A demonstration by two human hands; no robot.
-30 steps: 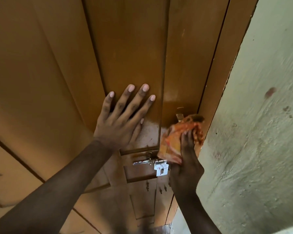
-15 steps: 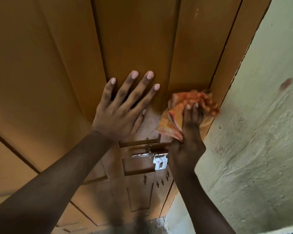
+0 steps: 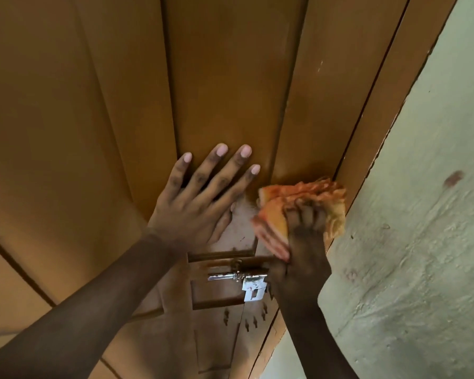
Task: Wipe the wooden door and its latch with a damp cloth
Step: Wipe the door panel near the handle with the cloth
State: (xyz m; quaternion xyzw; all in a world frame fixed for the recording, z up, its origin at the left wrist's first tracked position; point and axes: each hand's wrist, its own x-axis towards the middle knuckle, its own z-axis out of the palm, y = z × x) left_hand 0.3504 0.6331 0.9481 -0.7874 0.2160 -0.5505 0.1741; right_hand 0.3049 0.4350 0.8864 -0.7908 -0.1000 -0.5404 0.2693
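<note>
The brown wooden door (image 3: 225,77) fills most of the view, with raised vertical panels. My left hand (image 3: 200,203) lies flat on it, fingers spread, holding nothing. My right hand (image 3: 301,236) presses a crumpled orange cloth (image 3: 307,195) against the door's right stile, close to the frame. Just below both hands sits the silver metal latch (image 3: 246,280), with its hasp plate hanging down; my right wrist partly covers its right end.
A rough pale green plastered wall (image 3: 422,228) stands right of the brown door frame (image 3: 389,105). It carries a few dark stains. Several small dark marks show on the door under the latch.
My right hand slid the cloth up from the latch along the door's right stile, then slightly back down. My left hand has stayed flat in the same spot.
</note>
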